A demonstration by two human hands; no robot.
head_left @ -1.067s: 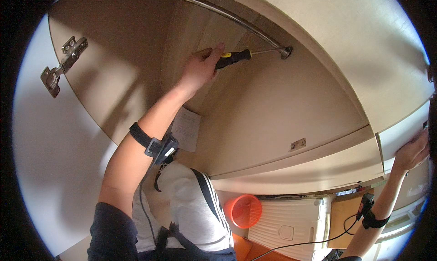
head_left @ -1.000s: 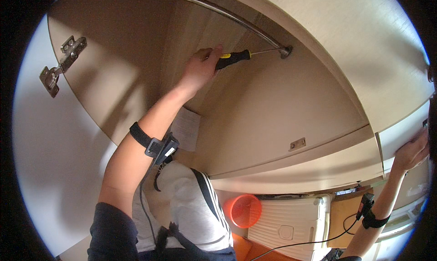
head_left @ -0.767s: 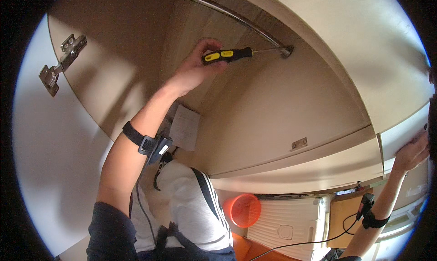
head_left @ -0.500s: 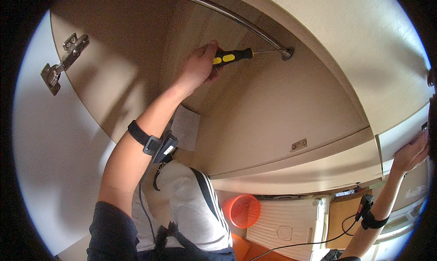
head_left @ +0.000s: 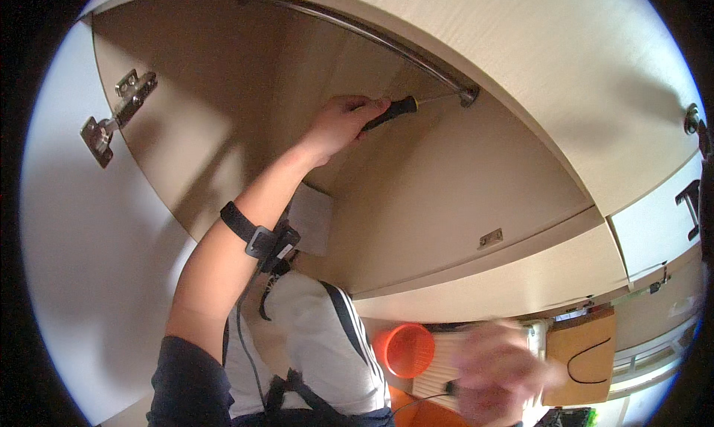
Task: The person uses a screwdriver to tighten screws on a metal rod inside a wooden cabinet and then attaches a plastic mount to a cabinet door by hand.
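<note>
Right hand [head_left: 502,371] has moved in from the right edge, blurred; whether its fingers hold anything cannot be told. Inside a smooth, pale cupboard [head_left: 454,181], a thin-shafted, black-handled screwdriver [head_left: 396,112] points at a tubular metal rail's [head_left: 375,39] right end. Left hand [head_left: 336,132], arm outstretched, grips the screwdriver; right hand partly hides a ribbed white box [head_left: 433,367].

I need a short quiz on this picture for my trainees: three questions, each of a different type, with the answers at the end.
1. Which hand holds the screwdriver, whose shaft points toward one end of the metal rod?
2. True or false: the right hand is gripping the rod.
3. What colour is the round bin? (a) green (b) white (c) orange-red

Key:
1. The left hand.
2. False; it is blurred and well below the rod.
3. c
</note>
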